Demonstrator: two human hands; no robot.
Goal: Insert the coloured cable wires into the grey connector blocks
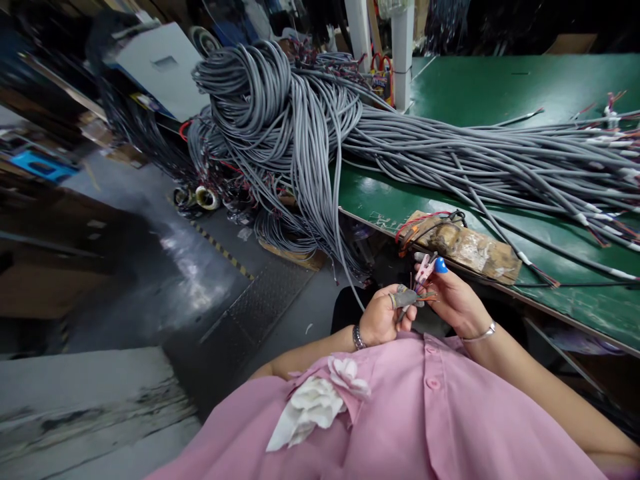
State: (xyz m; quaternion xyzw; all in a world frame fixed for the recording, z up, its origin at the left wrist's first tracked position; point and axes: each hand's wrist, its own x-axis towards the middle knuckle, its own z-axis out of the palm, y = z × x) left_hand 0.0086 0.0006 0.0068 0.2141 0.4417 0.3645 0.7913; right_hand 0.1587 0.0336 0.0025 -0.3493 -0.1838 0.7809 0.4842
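In front of my chest, my left hand (385, 317) is closed with its thumb, wrapped in a worn grey cover, pressing on the end of a grey cable. That cable (346, 267) hangs down from the big bundle and runs to this hand. Thin coloured wires (430, 298) fan out from the grip toward the right. Close beside it, my right hand (460, 307) pinches a small pink piece (425, 268), which looks like a connector, at the wires. A blue cover (441, 265) sits on one of its digits. The fingers partly hide the pink piece.
A wooden block (480, 257) with red and black leads lies at the edge of the green table (465, 87). A heavy coil of grey cables (250, 87) drapes over the table's left end. Stripped cable ends (600, 220) lie at right. A white post (401, 60) stands behind.
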